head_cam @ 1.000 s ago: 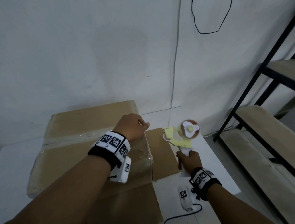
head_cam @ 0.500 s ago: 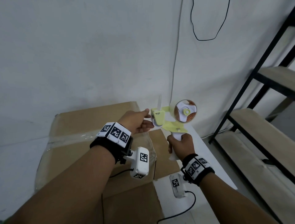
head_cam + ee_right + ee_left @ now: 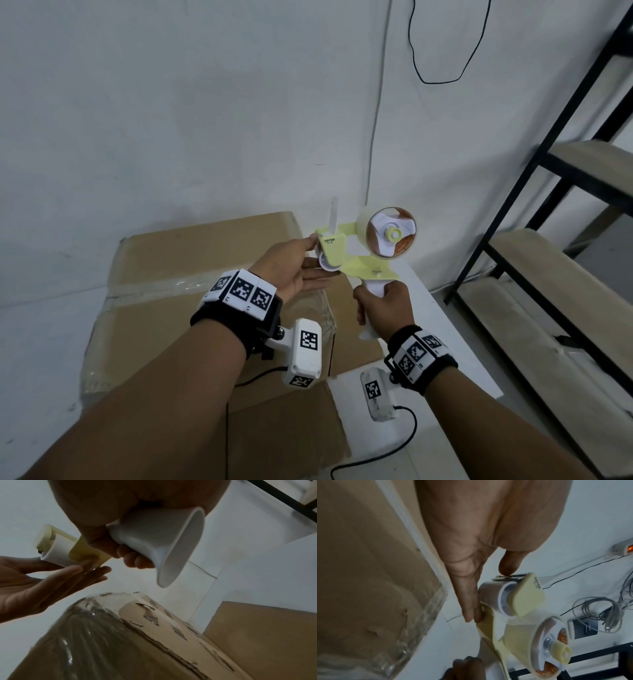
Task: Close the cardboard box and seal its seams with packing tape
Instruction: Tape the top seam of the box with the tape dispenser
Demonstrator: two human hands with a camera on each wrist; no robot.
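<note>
The brown cardboard box [image 3: 191,260] lies shut on the white table, with clear tape [image 3: 164,287] along its top seam and crinkled over the near right corner. Above that corner my right hand [image 3: 383,308] grips the white handle [image 3: 163,540] of a pale yellow tape dispenser [image 3: 356,263], which carries a roll of clear tape [image 3: 390,236]. My left hand [image 3: 291,270] is at the dispenser's front. Its thumb [image 3: 508,563] touches the toothed cutter, and its straight fingers [image 3: 469,601] lie under the white roller [image 3: 56,551]. A short strip of tape stands up from the front.
A flat sheet of cardboard [image 3: 356,342] lies on the table [image 3: 445,335] right of the box, and another piece [image 3: 284,435] lies nearer me. A black metal rack with wooden shelves [image 3: 548,274] stands at the right. A black cable [image 3: 438,68] hangs on the white wall.
My right hand has lifted the dispenser from beside the box to above its corner. My left hand left the box corner and came to the dispenser's front.
</note>
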